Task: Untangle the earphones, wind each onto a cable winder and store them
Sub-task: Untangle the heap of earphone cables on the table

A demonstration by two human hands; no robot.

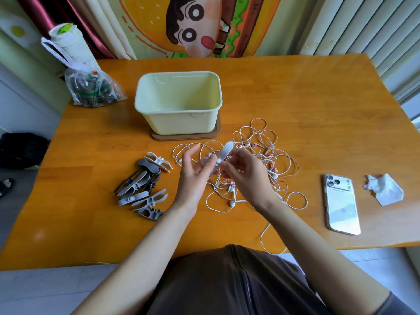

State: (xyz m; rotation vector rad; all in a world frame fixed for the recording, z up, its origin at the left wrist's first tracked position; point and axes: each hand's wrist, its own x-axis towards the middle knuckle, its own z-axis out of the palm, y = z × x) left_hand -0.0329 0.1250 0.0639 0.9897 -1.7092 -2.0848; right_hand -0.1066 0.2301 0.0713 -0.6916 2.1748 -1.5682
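A tangle of white and pink earphones (261, 155) lies on the wooden table (295, 98), in front of a pale yellow storage box (179, 119). Above the tangle I hold a light grey cable winder (225, 151) upright. My right hand (243, 171) pinches its lower end between thumb and fingers. My left hand (193, 169) is beside it, thumb raised, with its fingers touching the winder's lower part. A pile of grey and white cable winders (145, 185) lies left of my hands.
The box stands on a brown lid or mat (216, 134). A plastic bag (93, 89) and a cloth pouch (68, 46) sit at the far left corner. A phone (342, 203) and a crumpled tissue (384, 189) lie at the right. One white cable (264, 239) hangs over the near edge.
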